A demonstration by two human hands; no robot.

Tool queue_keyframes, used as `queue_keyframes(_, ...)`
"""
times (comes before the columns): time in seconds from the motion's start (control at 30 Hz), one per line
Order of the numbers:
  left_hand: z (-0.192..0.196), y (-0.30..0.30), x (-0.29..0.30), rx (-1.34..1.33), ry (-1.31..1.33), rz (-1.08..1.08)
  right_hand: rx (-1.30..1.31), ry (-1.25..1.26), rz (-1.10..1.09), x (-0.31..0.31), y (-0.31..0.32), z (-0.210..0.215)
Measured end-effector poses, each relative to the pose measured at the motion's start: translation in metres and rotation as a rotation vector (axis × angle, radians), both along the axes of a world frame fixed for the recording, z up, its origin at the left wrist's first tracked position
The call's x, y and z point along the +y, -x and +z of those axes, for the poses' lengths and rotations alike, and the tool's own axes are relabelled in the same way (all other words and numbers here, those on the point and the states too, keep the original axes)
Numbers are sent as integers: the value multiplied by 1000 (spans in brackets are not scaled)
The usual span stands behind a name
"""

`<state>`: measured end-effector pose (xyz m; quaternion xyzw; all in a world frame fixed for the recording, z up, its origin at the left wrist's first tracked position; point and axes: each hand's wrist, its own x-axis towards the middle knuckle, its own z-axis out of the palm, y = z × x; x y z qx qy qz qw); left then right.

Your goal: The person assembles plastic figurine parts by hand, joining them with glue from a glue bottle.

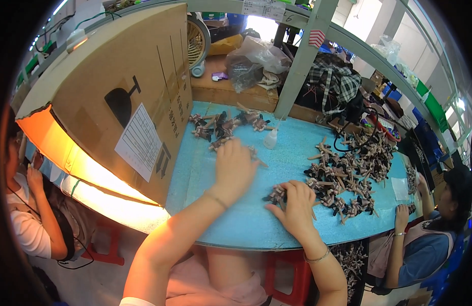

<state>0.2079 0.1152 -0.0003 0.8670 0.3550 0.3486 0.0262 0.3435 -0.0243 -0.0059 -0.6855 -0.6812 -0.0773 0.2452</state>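
Note:
My left hand (235,171) reaches over the blue tabletop, its fingers curled down round a small figurine (215,146) whose parts stick out on both sides. My right hand (296,208) is nearer to me, its thumb and fingers closed about another small dark and pinkish figurine (276,195); its underside is hidden by the hand. Just beyond my left hand lies a loose cluster of similar figurines (226,124). A big heap of them (348,171) spreads to the right of my right hand. Between the two groups stands a small white squeeze bottle (270,138).
A large cardboard box (119,97) walls off the left side, glowing orange inside. A grey metal post (307,61) rises at the table's back, near a clear plastic bag (256,58) and a fan (197,43). Co-workers sit at left and at right (429,234).

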Motion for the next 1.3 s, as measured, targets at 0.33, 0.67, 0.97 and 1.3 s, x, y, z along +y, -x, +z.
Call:
queue_keyframes(0.33, -29, 13, 12, 134, -162, -91, 103, 2, -20, 47, -16, 26)
queue_keyframes(0.67, 6, 97, -48, -1289, 1513, -478, 382, 162, -171, 142, -52, -9)
queue_keyframes(0.97, -9, 115, -76, -1288, 1254, -384, 920, 88, 289, 23, 29, 55)
queue_keyframes(1.3, 3, 143, -85, -652, 151, -180, 932, -428, 328, -35, 55, 64)
